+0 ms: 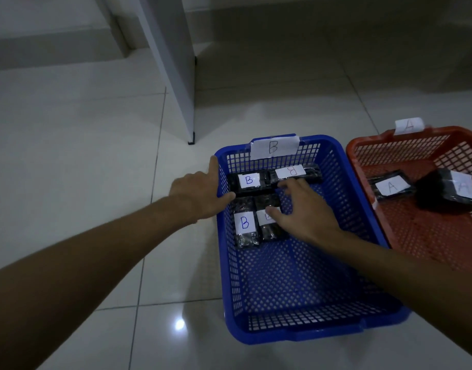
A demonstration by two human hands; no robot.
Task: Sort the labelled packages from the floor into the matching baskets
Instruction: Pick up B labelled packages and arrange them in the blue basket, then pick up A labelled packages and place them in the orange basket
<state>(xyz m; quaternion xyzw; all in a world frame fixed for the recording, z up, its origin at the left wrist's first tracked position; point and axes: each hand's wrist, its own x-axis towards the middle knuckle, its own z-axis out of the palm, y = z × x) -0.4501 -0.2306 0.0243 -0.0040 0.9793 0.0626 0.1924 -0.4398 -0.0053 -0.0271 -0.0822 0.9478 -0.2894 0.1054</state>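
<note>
Head view first: our two forearms reach forward over the floor point(69, 161) toward the blue basket point(296, 332), whose near half lies bare between our wrists.

Our right hand point(301, 209) is inside that basket, fingers spread and only loosely bent, resting on the package under its fingertips point(269, 217) and half covering its label. We judge it is placing or nudging that package, not gripping it, so we count the hand as released. Just to its left lies a second package point(245, 225) marked B. Beyond our fingertips sit two more, one point(249, 181) reading B and one point(296, 173) with its B upside down.

Our left hand point(200, 188) lies on the basket's left rim, index finger straight along the edge, thumb over the wall and touching the near corner of a far package. It looks flat, steadying the basket; it grasps nothing that we can see.

To the right of our right hand stands the red basket point(368, 145) with two packages marked A point(392, 186) point(461, 189).

The packages look like small, light blocks in glossy black wrap, probably slippery. We would pinch one across its narrow sides, clear of the label.
</note>
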